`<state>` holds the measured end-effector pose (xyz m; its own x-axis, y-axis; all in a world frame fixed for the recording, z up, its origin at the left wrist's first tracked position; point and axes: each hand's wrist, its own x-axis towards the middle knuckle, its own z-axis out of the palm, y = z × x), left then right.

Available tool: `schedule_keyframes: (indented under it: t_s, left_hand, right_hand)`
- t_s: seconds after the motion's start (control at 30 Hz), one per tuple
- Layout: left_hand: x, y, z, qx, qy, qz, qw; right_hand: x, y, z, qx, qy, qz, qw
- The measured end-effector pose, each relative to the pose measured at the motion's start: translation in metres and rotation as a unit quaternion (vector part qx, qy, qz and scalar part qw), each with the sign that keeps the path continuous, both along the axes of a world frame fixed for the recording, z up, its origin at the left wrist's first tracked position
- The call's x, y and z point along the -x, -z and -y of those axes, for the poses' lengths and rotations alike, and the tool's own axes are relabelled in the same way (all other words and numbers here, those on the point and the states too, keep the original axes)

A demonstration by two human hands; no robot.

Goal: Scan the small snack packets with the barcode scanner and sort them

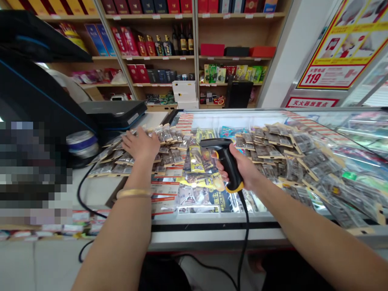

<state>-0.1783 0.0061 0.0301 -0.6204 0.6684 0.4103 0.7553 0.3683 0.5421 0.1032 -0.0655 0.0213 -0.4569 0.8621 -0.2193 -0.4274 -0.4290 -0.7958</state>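
In the head view, my right hand (244, 167) grips a black and yellow barcode scanner (228, 161) by its handle, above the middle of the glass counter. Its cable hangs down past the counter's front edge. My left hand (141, 145) lies palm down with fingers spread on a pile of small flat clear packets (169, 155) with tan edges. Whether a packet is under the palm is hidden. A second, bigger heap of similar packets (273, 149) covers the counter on the right, beyond the scanner.
Through the glass counter (212, 220) show yellow snack bags (197, 159). To the left stand a black checkout terminal (36, 81), a round tape-like stack (81, 144) and a black cable (79, 194). Shelves with boxes and bottles (183, 40) line the back wall.
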Motion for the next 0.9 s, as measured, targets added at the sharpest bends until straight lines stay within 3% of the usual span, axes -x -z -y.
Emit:
schedule_keyframes:
  t_s: [0.13, 0.3, 0.43, 0.53, 0.6, 0.7, 0.77, 0.83, 0.9]
  left_hand:
    - [0.012, 0.003, 0.001, -0.015, 0.000, 0.007, 1.000]
    - [0.004, -0.009, 0.013, 0.012, -0.007, 0.009, 1.000]
    - [0.003, -0.018, 0.016, -0.049, 0.006, 0.052, 0.997]
    - [0.003, -0.018, 0.011, -0.105, 0.057, 0.127, 0.985]
    - [-0.002, -0.016, 0.008, -0.135, 0.120, 0.226, 0.957]
    - [-0.019, -0.015, 0.008, -0.137, 0.230, 0.395, 0.879]
    - [-0.031, -0.014, 0.010, -0.118, 0.280, 0.457, 0.836]
    - [-0.042, -0.012, 0.012, -0.101, 0.304, 0.478, 0.818]
    - [-0.048, -0.010, 0.012, -0.085, 0.311, 0.478, 0.817]
  right_hand:
    - [0.000, 0.009, 0.001, 0.008, -0.013, 0.005, 1.000]
    - [0.001, 0.010, 0.003, 0.002, -0.026, 0.021, 0.999]
    - [0.001, 0.009, 0.003, -0.004, -0.029, 0.032, 0.999]
    - [0.001, 0.008, 0.004, -0.014, -0.029, 0.028, 0.999]
    - [0.000, 0.009, 0.004, -0.020, -0.027, 0.024, 0.999]
    - [0.000, 0.009, 0.004, -0.026, -0.029, 0.021, 0.999]
    - [0.000, 0.009, 0.004, -0.030, -0.028, 0.017, 0.999]
    - [0.000, 0.008, 0.005, -0.034, -0.025, 0.016, 0.999]
    - [0.000, 0.007, 0.005, -0.039, -0.021, 0.019, 0.999]
